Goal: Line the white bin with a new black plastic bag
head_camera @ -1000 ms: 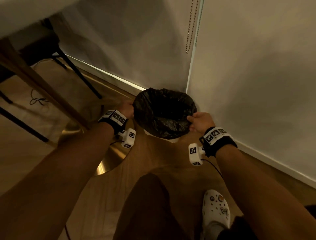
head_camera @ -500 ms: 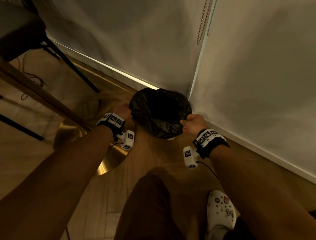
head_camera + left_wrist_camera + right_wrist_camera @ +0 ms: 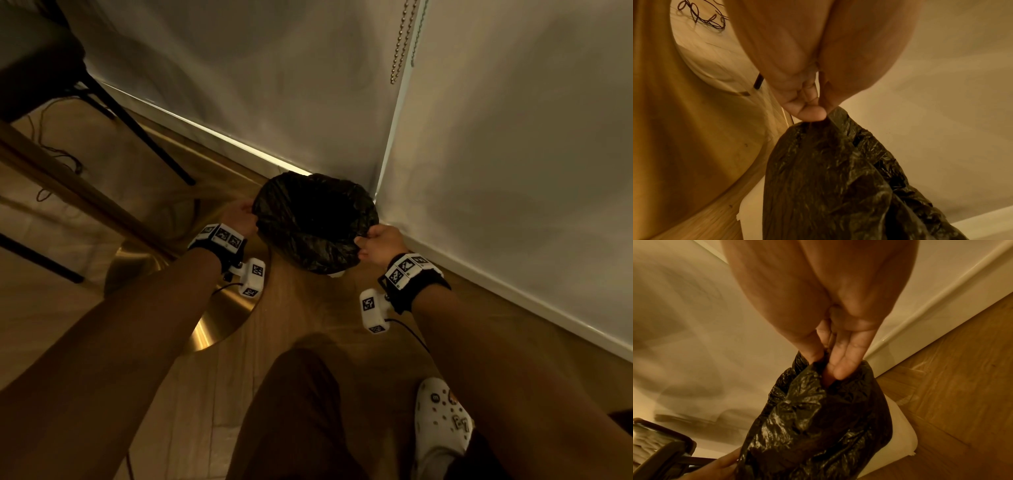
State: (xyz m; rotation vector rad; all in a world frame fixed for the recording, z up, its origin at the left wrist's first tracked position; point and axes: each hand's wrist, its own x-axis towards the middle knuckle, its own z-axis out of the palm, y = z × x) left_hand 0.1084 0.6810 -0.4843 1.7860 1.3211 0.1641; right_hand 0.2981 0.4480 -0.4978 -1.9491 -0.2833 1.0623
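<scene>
The black plastic bag [image 3: 315, 222] sits spread open over the white bin [image 3: 336, 273] in the room's corner; only a sliver of the bin's rim shows in the head view. My left hand [image 3: 241, 216] pinches the bag's left edge [image 3: 836, 116] between thumb and fingers. On the opposite side my right hand [image 3: 375, 245] grips the right edge, fingers hooked into the plastic [image 3: 818, 386]. In the right wrist view the bin's white wall [image 3: 900, 434] shows below the bag.
Two white walls meet just behind the bin, with a bead chain [image 3: 399, 41] hanging above. A brass disc base [image 3: 219, 318] lies on the wooden floor at left, beside dark chair legs [image 3: 137, 126] and a loose cable [image 3: 51, 150]. My white clog [image 3: 442, 418] stands near right.
Both hands, still holding the bag's edges, have shifted with it a little toward the corner. The camera has tilted so more wall shows.
</scene>
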